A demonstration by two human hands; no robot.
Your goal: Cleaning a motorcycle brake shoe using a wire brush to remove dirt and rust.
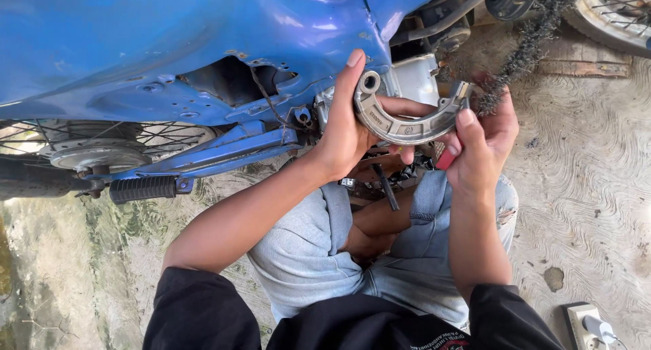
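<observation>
Blue motorcycle body (203, 45) close above, seemingly.

The brake shoe (407, 123) is dull grey cast metal, its outer lining matt and slightly rough. The motorcycle body (169, 38) is glossy blue painted metal (chipped and grimy near the seams). The footpeg (144, 188) wears ribbed black rubber. The jeans (312, 248) are faded, frayed denim. The ground (590, 187) is rough, swirl-textured concrete.
</observation>
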